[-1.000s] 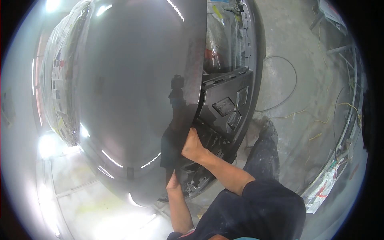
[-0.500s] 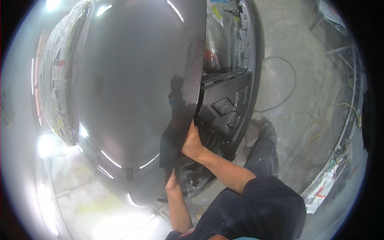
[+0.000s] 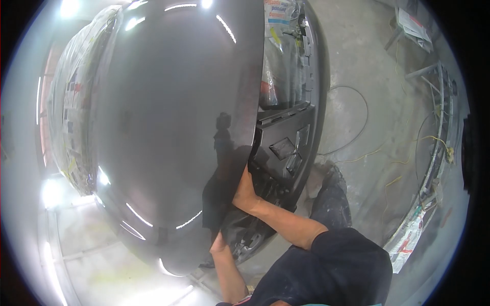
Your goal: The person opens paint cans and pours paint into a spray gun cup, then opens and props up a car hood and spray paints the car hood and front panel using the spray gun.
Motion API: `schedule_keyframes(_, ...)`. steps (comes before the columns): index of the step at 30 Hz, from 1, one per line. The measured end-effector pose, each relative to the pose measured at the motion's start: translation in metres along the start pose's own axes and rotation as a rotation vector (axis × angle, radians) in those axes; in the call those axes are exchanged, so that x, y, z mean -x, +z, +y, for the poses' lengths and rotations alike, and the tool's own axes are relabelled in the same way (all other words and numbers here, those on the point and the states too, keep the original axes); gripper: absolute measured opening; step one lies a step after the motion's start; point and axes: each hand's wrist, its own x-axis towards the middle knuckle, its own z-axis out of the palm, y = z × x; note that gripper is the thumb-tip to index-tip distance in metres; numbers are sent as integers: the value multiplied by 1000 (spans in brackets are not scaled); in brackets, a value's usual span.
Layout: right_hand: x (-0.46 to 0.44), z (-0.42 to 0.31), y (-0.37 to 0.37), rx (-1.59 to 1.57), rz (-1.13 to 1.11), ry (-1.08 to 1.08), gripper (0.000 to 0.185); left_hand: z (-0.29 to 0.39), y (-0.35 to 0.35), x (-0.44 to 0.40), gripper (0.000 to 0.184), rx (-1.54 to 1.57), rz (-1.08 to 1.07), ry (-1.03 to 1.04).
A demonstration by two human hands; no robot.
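A glossy dark grey car hood [image 3: 168, 102] fills the middle of the view, with a dark reflection of a person on it. My right hand [image 3: 246, 191] reaches in at the hood's edge, over the dark front opening. Its wrist and the back of the hand show, while the fingers are hidden beneath the panel. Lower down, my left hand [image 3: 218, 242] goes under the same edge near the front corner, fingers also out of sight. Beside my right hand lies a black panel [image 3: 278, 143] with angular recesses, bordered by the dark bumper [image 3: 316, 102].
Newspaper and clear plastic cover the windshield area [image 3: 76, 112]. More plastic sheeting [image 3: 280, 66] fills the engine bay. A grey hose [image 3: 365, 102] loops over the concrete floor, near a yellow cord [image 3: 367, 155]. A metal stand [image 3: 434, 76] and masked trim [image 3: 408, 245] are at the right.
The camera view has shifted, so the car sits slightly lower and further left in view. Both hands stay tucked under the hood edge.
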Motion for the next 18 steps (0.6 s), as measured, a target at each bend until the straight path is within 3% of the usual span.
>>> schedule_keyframes(3,5,1,6,46,13,27,77,8,11,9,50,-336,95,121)
schedule_keyframes(5,6,-29,11,-90,63,51,57,17,25,20,49,-766,170,219)
schedule_keyframes(7,7,-44,16,-118,-9,20,38,21,38,31,49,-1375,180,361)
schedule_keyframes(9,8,-45,26,-51,-206,-77,21,14,59,40,43,-2098,184,719)
schedule_keyframes(11,-4,-61,33,158,-290,-406,21,4,82,35,37,-1957,-20,904)
schedule_keyframes(13,-18,-86,33,248,-444,-479,18,0,103,35,34,-1997,-72,1034)
schedule_keyframes(14,-20,-99,27,239,-561,-373,15,2,111,39,34,-2065,-49,1082)
schedule_keyframes(17,-31,-111,46,121,-662,-316,13,9,143,39,33,-2215,-97,1156)
schedule_keyframes(18,-28,-108,57,93,-649,-342,14,6,159,38,32,-2295,-202,1367)
